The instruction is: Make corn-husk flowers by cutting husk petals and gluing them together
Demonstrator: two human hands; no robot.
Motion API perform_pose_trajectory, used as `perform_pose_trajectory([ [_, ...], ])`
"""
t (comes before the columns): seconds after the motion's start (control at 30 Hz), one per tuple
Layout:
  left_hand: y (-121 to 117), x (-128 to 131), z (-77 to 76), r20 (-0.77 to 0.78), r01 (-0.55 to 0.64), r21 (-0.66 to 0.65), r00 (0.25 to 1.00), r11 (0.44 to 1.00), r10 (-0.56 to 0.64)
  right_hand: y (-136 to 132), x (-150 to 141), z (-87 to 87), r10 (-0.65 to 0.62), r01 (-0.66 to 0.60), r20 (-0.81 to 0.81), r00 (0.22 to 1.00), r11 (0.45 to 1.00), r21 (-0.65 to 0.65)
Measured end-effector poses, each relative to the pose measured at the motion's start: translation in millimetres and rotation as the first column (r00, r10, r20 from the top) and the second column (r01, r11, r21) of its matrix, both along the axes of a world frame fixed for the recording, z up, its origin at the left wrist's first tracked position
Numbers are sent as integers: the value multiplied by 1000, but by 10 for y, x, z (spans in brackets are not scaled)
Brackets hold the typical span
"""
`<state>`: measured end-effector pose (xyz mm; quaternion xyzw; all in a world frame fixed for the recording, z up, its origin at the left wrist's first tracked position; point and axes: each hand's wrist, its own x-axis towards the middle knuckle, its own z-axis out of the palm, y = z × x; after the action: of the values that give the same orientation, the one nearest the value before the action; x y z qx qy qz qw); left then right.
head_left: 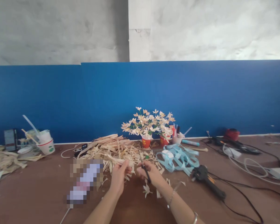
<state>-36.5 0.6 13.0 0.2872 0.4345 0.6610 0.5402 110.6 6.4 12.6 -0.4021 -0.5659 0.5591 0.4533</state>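
Observation:
My left hand (120,174) pinches a pale strip of dried husk (116,159), its long end pointing to the upper left. In my right hand (151,174) is a pair of small dark scissors (145,171), fingers closed on the handles and blades pointing up and away. The two hands are close together but apart, in front of a heap of husk strips (107,144). Just below the scissors a pale star-shaped husk flower (147,189) lies on the table, with small scraps near it.
Behind the heap, pale flowers (149,123) stand in red cups (146,142). Light blue ribbon (177,157) lies to the right, then a black glue gun (207,180) with trailing cables. A blurred-out phone-like thing (86,182) lies left; a white tub (46,146) stands farther left.

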Motion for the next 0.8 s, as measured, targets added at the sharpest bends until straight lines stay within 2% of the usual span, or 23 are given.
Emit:
perform_pose_trajectory([
  [0.1, 25, -28, 36, 58, -42, -7, 997, 999, 43, -18, 6, -2, 67, -66, 99, 993, 998, -14],
  [0.2, 29, -21, 35, 95, -11, 6, 995, 1000, 10, -22, 48, 57, 33, -32, 85, 996, 999, -7],
  [0.27, 10, -4, 23, 91, 73, 27, 993, 997, -75, -21, 100, 123, -2, 2, -4, 1000, 1000, -26],
  [0.37, -62, 46, 18, 53, 249, 22, 967, 968, -250, -24, 177, 200, 10, -18, -200, 980, 999, -39],
  [0.47, -165, 121, 28, 35, 470, -25, 882, 882, -469, -31, 201, 201, 41, -57, -343, 938, 998, -38],
  [0.53, -224, 171, 34, 25, 572, -17, 820, 820, -572, -41, 189, 180, 66, -87, -387, 920, 996, -37],
  [0.67, -264, 210, 36, 57, 647, 97, 755, 756, -653, -83, 180, 208, 107, -123, -401, 910, 992, -15],
  [0.8, -233, 173, 27, 57, 632, 32, 773, 775, -632, -106, 238, 352, 95, -61, -452, 887, 994, 88],
])
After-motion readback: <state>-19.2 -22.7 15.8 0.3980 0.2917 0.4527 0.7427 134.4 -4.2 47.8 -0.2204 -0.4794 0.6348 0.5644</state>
